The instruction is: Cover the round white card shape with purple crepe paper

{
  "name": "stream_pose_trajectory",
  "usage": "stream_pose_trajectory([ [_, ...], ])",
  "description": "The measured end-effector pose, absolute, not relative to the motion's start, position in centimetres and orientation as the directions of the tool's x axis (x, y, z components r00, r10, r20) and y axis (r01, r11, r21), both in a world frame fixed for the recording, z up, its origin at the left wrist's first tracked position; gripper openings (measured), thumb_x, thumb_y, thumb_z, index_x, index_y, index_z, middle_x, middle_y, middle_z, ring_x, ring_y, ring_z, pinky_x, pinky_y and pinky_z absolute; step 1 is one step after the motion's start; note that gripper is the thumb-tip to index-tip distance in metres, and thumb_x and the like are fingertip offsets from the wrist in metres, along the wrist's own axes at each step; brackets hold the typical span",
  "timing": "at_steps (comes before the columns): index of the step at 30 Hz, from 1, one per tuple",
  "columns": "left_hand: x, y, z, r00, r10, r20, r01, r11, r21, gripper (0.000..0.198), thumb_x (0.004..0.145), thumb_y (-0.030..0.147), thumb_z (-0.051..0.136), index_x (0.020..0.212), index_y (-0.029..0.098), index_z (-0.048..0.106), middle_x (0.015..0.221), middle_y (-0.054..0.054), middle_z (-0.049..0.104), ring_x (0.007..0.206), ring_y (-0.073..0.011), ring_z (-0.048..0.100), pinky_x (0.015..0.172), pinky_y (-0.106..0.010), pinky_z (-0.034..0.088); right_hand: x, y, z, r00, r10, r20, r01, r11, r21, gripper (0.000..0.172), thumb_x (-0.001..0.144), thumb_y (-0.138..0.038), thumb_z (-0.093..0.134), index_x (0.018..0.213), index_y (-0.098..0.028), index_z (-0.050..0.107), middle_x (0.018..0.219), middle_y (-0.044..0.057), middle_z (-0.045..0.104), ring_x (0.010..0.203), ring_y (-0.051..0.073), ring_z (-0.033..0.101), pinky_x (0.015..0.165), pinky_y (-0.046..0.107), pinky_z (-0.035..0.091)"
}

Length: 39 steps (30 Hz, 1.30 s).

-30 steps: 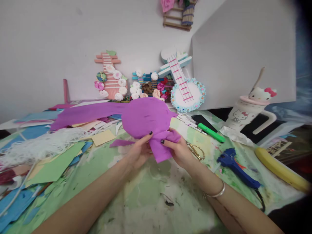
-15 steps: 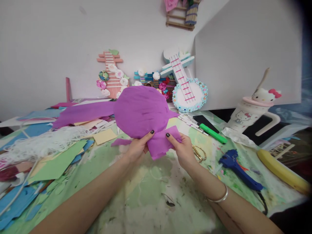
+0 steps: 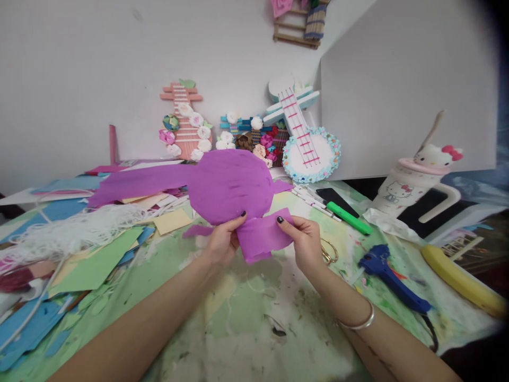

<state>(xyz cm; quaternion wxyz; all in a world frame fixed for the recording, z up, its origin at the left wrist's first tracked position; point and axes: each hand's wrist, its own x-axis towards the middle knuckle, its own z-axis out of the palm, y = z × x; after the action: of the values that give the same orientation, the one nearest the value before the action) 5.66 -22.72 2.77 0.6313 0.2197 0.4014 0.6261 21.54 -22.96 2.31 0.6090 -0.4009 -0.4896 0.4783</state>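
Observation:
A round piece covered in purple crepe paper [image 3: 229, 183] is held up over the table, its wrinkled face towards me. My left hand [image 3: 221, 241] is closed at its lower edge, thumb on top, also pinching the end of a purple crepe paper strip [image 3: 262, 234]. The strip's other end is between the thumb and fingers of my right hand [image 3: 309, 245], so it spans both hands below the disc. Whether the strip is joined to the disc, I cannot tell. Gold-handled scissors [image 3: 329, 251] lie partly hidden behind my right hand.
A blue glue gun [image 3: 393, 278], a green marker [image 3: 349, 218], a yellow banana-shaped object [image 3: 457, 278] and a white cup [image 3: 405, 185] stand or lie on the right. Coloured paper [image 3: 97, 260] and white string [image 3: 91, 228] cover the left. Decorated instrument models [image 3: 312, 154] lean at the back.
The disc has dropped slightly and its top tilts away, showing more flowers behind it. My right hand has moved a little right, and the strip is spread wider between my hands.

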Motion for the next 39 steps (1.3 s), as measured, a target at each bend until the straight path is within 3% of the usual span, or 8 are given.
stream_pose_trajectory([
  [7,5.7,-23.1,3.4,-0.028,0.970,-0.242,-0.657,0.165,0.736,0.013,0.073,0.016,0.069,0.086,0.015,0.069,0.085,-0.002,0.070,0.065,-0.0120,0.063,0.057,-0.023,0.053,21.7,-21.8,1.4,0.077,0.982,0.173,-0.113,0.181,-0.977,0.031,0.065,-0.042,0.068,0.052,-0.016,0.058,0.048,-0.004,0.042,0.048,0.008,0.031,0.045,0.023,0.024],
  [14,5.8,-23.6,3.8,0.013,0.981,-0.194,-0.668,0.153,0.728,0.014,0.070,0.010,0.070,0.083,0.014,0.067,0.083,-0.003,0.070,0.069,-0.0129,0.063,0.063,-0.023,0.054,21.6,-21.9,1.6,0.051,0.988,0.146,-0.092,0.150,-0.984,0.034,0.065,-0.044,0.067,0.051,-0.018,0.052,0.048,-0.005,0.037,0.046,0.009,0.032,0.042,0.022,0.026],
  [21,5.7,-23.4,3.4,0.010,0.991,-0.132,-0.561,0.115,0.820,0.033,0.057,0.005,0.076,0.088,0.014,0.068,0.084,-0.002,0.069,0.073,-0.0131,0.062,0.068,-0.024,0.053,22.1,-21.6,1.7,0.092,0.967,0.236,-0.074,0.243,-0.967,0.033,0.069,-0.044,0.065,0.054,-0.018,0.051,0.051,-0.004,0.039,0.050,0.009,0.032,0.047,0.024,0.025],
  [28,5.6,-23.1,2.7,-0.041,0.989,-0.140,-0.530,0.097,0.842,0.032,0.060,0.008,0.077,0.090,0.013,0.067,0.092,-0.005,0.069,0.077,-0.0145,0.063,0.067,-0.025,0.055,22.3,-21.7,2.0,0.107,0.954,0.279,-0.067,0.286,-0.956,0.032,0.075,-0.047,0.061,0.062,-0.019,0.054,0.054,-0.003,0.042,0.050,0.010,0.031,0.046,0.024,0.024],
  [39,6.1,-23.5,3.4,-0.053,0.971,-0.235,-0.628,0.150,0.764,0.020,0.058,0.007,0.075,0.075,0.014,0.066,0.073,0.002,0.067,0.062,-0.0080,0.060,0.056,-0.017,0.051,22.3,-22.3,2.4,0.171,0.915,0.366,0.081,0.357,-0.931,0.032,0.080,-0.048,0.056,0.069,-0.019,0.056,0.052,-0.006,0.034,0.047,0.009,0.026,0.043,0.024,0.019],
])
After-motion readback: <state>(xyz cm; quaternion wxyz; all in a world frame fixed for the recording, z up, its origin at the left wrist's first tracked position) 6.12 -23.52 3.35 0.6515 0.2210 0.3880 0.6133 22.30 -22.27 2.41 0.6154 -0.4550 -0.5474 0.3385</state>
